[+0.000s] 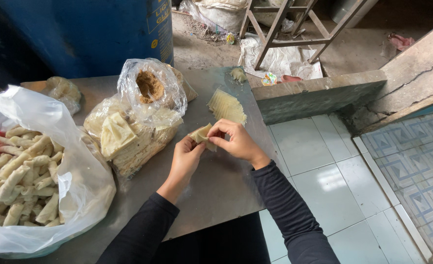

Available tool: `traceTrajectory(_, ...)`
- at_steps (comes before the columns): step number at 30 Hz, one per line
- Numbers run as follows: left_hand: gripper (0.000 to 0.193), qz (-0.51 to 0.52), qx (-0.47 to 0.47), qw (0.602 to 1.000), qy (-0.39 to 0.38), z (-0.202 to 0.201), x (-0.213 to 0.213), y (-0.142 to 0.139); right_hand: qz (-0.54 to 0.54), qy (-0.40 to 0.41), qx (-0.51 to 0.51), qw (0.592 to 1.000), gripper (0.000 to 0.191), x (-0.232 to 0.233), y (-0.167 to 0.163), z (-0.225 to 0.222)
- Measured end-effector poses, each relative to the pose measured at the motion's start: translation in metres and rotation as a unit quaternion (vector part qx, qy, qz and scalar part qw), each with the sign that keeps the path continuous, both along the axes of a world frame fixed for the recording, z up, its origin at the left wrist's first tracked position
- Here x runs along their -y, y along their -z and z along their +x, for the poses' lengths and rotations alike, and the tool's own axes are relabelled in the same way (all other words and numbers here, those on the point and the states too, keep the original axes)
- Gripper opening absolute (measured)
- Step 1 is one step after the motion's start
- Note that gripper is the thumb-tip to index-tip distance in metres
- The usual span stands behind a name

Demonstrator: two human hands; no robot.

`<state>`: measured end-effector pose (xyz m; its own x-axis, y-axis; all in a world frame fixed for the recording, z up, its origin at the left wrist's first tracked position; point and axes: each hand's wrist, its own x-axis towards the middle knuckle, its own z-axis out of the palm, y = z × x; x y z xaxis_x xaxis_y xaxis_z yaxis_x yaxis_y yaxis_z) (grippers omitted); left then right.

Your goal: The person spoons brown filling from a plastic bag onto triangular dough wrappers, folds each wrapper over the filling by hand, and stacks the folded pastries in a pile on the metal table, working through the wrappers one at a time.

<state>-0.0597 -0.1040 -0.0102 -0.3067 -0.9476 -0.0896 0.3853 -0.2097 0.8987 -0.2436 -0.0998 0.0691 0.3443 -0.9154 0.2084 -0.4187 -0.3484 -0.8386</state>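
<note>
A grey metal desk carries everything, and places here are told from it. Behind its far edge stands a big blue drum. Beyond its far right corner a wooden frame stands on the dirt floor, and along its right edge lies a pale tiled floor.

On the desk's left end sits a large white plastic bag, open at the top and filled with finished pale rolls piled together. Near the desk's middle a clear plastic bag holds stacked thin wrapper sheets, and on top of it rests a smaller clear bag with brown filling. Towards the desk's far right side lies a loose fanned stack of wrappers, and a small lump of dough-like scraps lies at the far right corner.

Above the desk's right half, both hands meet on one wrapper piece. The left hand is curled, its fingertips pinching the piece's lower edge. The right hand is bent over from the other side, thumb and forefinger pinching the piece's upper right edge. The piece is held clear of the desk's surface, just in front of the fanned stack. Both arms wear dark long sleeves.
</note>
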Motion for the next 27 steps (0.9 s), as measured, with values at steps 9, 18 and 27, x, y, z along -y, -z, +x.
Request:
traceTrajectory(9,0.027,0.076,-0.086,0.993,-0.007,0.006,0.001,-0.004,0.161,0.179,0.406,0.881,0.016,0.034,0.037,-0.046)
traceTrajectory(18,0.027,0.092,-0.085,0.992,-0.005,0.008,-0.001,-0.01,-0.179,0.164,-0.204,0.948,0.013,0.023,0.016,-0.054)
traceTrajectory(27,0.027,0.092,-0.067,0.993,-0.005,0.008,-0.001,-0.009,-0.102,0.141,-0.215,0.961,0.01,0.016,0.002,-0.05)
